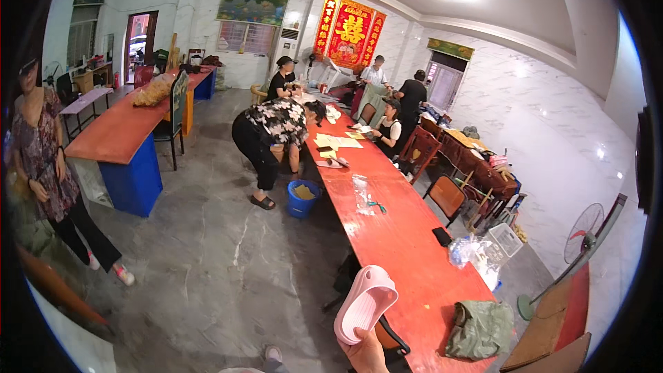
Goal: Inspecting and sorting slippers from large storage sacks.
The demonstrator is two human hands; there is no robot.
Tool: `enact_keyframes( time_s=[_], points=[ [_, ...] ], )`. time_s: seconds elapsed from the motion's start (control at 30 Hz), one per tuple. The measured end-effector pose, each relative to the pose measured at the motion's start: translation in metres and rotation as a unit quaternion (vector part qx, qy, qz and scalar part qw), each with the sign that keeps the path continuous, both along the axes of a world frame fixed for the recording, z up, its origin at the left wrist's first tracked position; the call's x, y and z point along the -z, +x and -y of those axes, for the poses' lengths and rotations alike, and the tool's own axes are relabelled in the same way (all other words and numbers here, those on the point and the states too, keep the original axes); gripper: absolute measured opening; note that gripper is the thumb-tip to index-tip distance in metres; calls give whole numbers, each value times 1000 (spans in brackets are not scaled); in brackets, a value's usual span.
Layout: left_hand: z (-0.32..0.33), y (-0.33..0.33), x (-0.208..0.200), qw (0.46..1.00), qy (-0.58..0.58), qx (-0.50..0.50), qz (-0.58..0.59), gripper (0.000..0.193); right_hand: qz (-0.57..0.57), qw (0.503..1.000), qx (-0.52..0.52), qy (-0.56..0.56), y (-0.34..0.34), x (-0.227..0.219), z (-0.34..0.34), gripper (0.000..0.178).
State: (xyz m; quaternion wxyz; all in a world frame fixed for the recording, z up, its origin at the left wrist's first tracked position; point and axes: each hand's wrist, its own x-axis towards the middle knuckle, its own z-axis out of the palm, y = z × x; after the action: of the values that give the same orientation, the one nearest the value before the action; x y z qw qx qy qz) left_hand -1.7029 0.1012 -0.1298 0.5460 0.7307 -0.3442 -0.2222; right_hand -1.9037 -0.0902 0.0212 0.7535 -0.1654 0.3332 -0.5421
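A light pink clog [364,302] with a rounded, perforated toe is held up at the bottom centre. My right hand [366,354] closes on its heel end from below, and the clog tilts with its opening toward the right. It is raised in front of the near left edge of a long red table [404,252]. My left hand is out of view. A sliver of something pale pink [239,371] shows at the lower edge, too little to name.
A crumpled green cloth bag [479,330] lies at the table's near end. Farther along are a black phone-like object [442,236], teal-handled snips [377,206] and sandals [334,162]. A blue bucket [302,198] stands beside a bending person [276,128]; another person [47,159] stands left.
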Motion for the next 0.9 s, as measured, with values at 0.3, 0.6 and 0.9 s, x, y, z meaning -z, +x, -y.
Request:
enact_keyframes(
  time_s=[0.3,0.6,0.9],
  points=[
    [155,76,-10,987,-41,-32,151,21,-37,997,-18,-68,92,-18,182,61],
    [295,146,-35,1000,-18,20,4,20,-75,994,2,-82,149,-41,299,55],
    [459,239,-41,968,-103,198,-117,25,-155,979,69,-109,209,-6,370,56]
  ],
)
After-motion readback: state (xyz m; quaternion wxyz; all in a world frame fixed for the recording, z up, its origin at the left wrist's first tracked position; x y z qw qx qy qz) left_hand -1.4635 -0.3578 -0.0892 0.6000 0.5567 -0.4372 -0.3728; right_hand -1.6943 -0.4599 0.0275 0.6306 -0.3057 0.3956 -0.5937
